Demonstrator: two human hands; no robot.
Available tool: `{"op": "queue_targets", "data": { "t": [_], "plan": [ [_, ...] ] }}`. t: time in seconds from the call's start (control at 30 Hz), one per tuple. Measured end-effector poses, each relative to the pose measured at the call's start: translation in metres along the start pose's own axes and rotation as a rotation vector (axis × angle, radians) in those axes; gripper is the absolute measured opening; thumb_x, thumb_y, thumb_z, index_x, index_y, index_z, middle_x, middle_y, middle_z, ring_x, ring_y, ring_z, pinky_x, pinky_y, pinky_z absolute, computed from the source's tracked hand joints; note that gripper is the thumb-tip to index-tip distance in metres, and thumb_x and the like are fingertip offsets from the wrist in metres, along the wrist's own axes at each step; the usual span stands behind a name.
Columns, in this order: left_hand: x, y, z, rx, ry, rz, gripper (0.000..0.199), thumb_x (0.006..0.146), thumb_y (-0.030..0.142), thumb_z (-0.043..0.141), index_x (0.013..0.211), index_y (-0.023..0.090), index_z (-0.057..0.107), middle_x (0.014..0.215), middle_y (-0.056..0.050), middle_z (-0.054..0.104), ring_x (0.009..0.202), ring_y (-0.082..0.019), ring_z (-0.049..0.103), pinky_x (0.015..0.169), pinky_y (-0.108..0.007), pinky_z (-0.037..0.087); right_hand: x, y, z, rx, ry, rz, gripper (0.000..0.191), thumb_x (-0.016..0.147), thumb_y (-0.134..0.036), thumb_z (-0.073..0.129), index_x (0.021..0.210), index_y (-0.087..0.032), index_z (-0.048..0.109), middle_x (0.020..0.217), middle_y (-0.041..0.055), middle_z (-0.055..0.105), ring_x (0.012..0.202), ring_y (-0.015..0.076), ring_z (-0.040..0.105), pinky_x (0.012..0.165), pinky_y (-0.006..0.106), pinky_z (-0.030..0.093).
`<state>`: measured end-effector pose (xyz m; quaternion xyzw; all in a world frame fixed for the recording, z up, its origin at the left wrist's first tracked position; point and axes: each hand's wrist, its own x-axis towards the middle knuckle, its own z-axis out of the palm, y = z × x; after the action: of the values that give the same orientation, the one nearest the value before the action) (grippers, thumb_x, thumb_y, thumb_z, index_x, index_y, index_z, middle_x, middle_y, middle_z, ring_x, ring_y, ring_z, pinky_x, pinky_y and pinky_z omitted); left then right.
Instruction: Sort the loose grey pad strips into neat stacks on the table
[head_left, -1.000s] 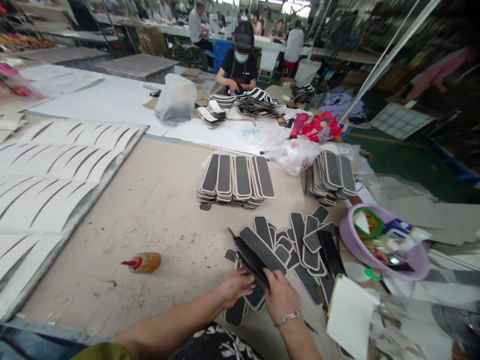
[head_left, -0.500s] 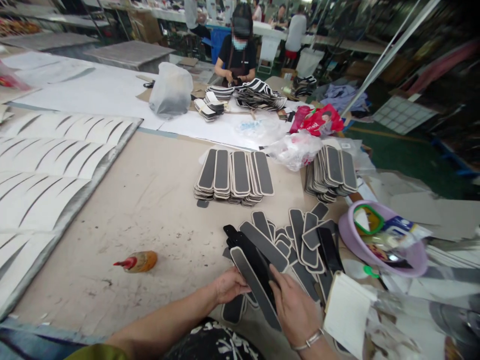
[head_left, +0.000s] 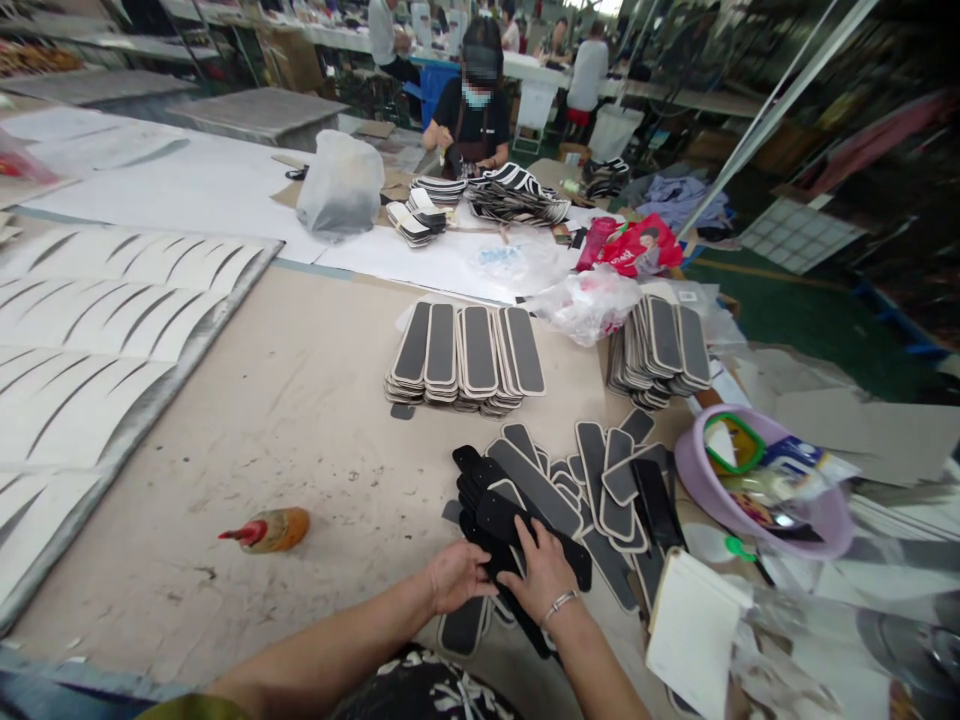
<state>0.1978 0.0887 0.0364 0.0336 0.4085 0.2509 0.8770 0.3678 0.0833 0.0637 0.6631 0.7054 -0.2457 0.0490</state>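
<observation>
Black strips [head_left: 499, 512] have spread across the near side of the heap since the frame half a second ago, when a single grey, pale-edged strip lay uppermost between the hands; black faces now show on top. The right hand [head_left: 541, 575] has shifted toward the far side and rests palm down on them, fingers parted; whether it grasps a strip or only presses cannot be told. The left hand [head_left: 457, 578] has its fingertips at the left edge of the same strips; contact is noted, but the firmness of any hold is hidden. A bracelet [head_left: 561, 603] is worn on the right wrist.

Position of strips: near centre of the table [head_left: 337, 400], overlapping loose grey strips [head_left: 592, 470] that lie crossed in a heap to the right. Beyond the heap, grey strips with pale edges stand in neat stacks [head_left: 480, 350]; a further stack [head_left: 666, 340] is at far right. To the left of the hands, well apart, a red-tipped bottle [head_left: 281, 530] lies on its side. To the right are a purple tub [head_left: 690, 470] and, nearer, a white pad [head_left: 694, 630].
</observation>
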Motion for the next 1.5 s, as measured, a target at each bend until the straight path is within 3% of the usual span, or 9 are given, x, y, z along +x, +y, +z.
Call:
{"op": "queue_targets", "data": {
  "t": [0.33, 0.67, 0.77, 0.87, 1.03, 1.2, 1.33, 1.4, 1.5],
  "plan": [
    [0.009, -0.005, -0.005, 0.054, 0.117, -0.007, 0.034, 0.065, 0.018, 0.062, 0.098, 0.013, 0.056, 0.090, -0.009, 0.066, 0.071, -0.020, 0.064, 0.071, -0.038, 0.049, 0.019, 0.043, -0.001, 0.033, -0.005, -0.050, 0.102, 0.057, -0.047, 0.072, 0.143, -0.017, 0.026, 0.133, 0.0142, 0.041, 0.121, 0.0315, 0.040, 0.099, 0.042, 0.034],
    [0.011, -0.004, 0.000, 0.094, 0.194, 0.009, 0.040, 0.070, 0.030, 0.065, 0.103, 0.012, 0.052, 0.090, -0.012, 0.067, 0.071, -0.021, 0.064, 0.071, -0.038, 0.050, 0.013, 0.051, 0.002, 0.193, 0.154, -0.028, 0.070, 0.069, -0.044, 0.063, 0.131, -0.016, 0.046, 0.096, 0.0092, 0.053, 0.091, 0.0240, 0.055, 0.085, 0.035, 0.044],
    [0.012, -0.005, -0.002, 0.091, 0.196, -0.003, 0.040, 0.071, 0.029, 0.065, 0.104, 0.011, 0.053, 0.092, -0.013, 0.067, 0.072, -0.021, 0.064, 0.074, -0.040, 0.050, 0.012, 0.061, 0.001, 0.282, 0.169, -0.021, 0.037, 0.083, -0.039, 0.044, 0.105, -0.018, 0.064, 0.092, 0.0082, 0.058, 0.088, 0.0201, 0.058, 0.085, 0.030, 0.044],
    [0.014, -0.006, -0.005, 0.082, 0.213, -0.014, 0.040, 0.070, 0.027, 0.065, 0.104, 0.011, 0.053, 0.090, -0.012, 0.068, 0.072, -0.021, 0.065, 0.074, -0.041, 0.050, 0.009, 0.082, -0.005, 0.323, 0.183, 0.037, 0.040, 0.086, -0.036, 0.031, 0.080, -0.018, 0.065, 0.079, 0.0084, 0.061, 0.078, 0.0202, 0.059, 0.078, 0.032, 0.046],
    [0.015, -0.006, -0.007, 0.068, 0.210, -0.021, 0.040, 0.069, 0.027, 0.066, 0.103, 0.011, 0.053, 0.086, -0.012, 0.068, 0.071, -0.022, 0.065, 0.075, -0.044, 0.050, 0.000, 0.113, -0.024, 0.402, 0.186, 0.070, 0.039, 0.087, -0.038, 0.031, 0.095, -0.018, 0.063, 0.097, 0.0101, 0.066, 0.094, 0.0219, 0.060, 0.084, 0.033, 0.046],
    [0.016, -0.007, -0.007, 0.082, 0.217, -0.020, 0.040, 0.069, 0.028, 0.066, 0.103, 0.012, 0.052, 0.085, -0.010, 0.068, 0.069, -0.022, 0.065, 0.075, -0.044, 0.050, 0.007, 0.102, -0.015, 0.420, 0.085, -0.046, 0.030, 0.084, -0.038, 0.040, 0.078, -0.021, 0.064, 0.096, 0.0056, 0.064, 0.093, 0.0187, 0.059, 0.086, 0.030, 0.046],
    [0.018, -0.008, -0.006, 0.093, 0.215, -0.016, 0.040, 0.069, 0.029, 0.066, 0.103, 0.012, 0.053, 0.086, -0.010, 0.067, 0.070, -0.022, 0.065, 0.073, -0.041, 0.050, 0.016, 0.088, 0.008, 0.370, 0.107, -0.003, 0.041, 0.070, -0.040, 0.060, 0.105, -0.019, 0.059, 0.108, 0.0095, 0.056, 0.102, 0.0226, 0.055, 0.092, 0.036, 0.042],
    [0.018, -0.009, -0.006, 0.093, 0.207, -0.020, 0.039, 0.069, 0.030, 0.066, 0.102, 0.012, 0.054, 0.085, -0.010, 0.067, 0.072, -0.022, 0.065, 0.073, -0.040, 0.050, 0.017, 0.086, 0.016, 0.348, 0.101, 0.031, 0.056, 0.064, -0.039, 0.066, 0.115, -0.019, 0.053, 0.103, 0.0080, 0.057, 0.094, 0.0213, 0.058, 0.086, 0.035, 0.045],
    [0.018, -0.008, -0.006, 0.092, 0.203, -0.031, 0.037, 0.070, 0.029, 0.065, 0.100, 0.010, 0.054, 0.084, -0.011, 0.067, 0.070, -0.021, 0.064, 0.073, -0.039, 0.050, 0.014, 0.088, 0.020, 0.302, 0.073, 0.078, 0.046, 0.060, -0.041, 0.070, 0.097, -0.018, 0.057, 0.080, 0.0020, 0.059, 0.073, 0.0180, 0.059, 0.069, 0.029, 0.047]
  ]
}}
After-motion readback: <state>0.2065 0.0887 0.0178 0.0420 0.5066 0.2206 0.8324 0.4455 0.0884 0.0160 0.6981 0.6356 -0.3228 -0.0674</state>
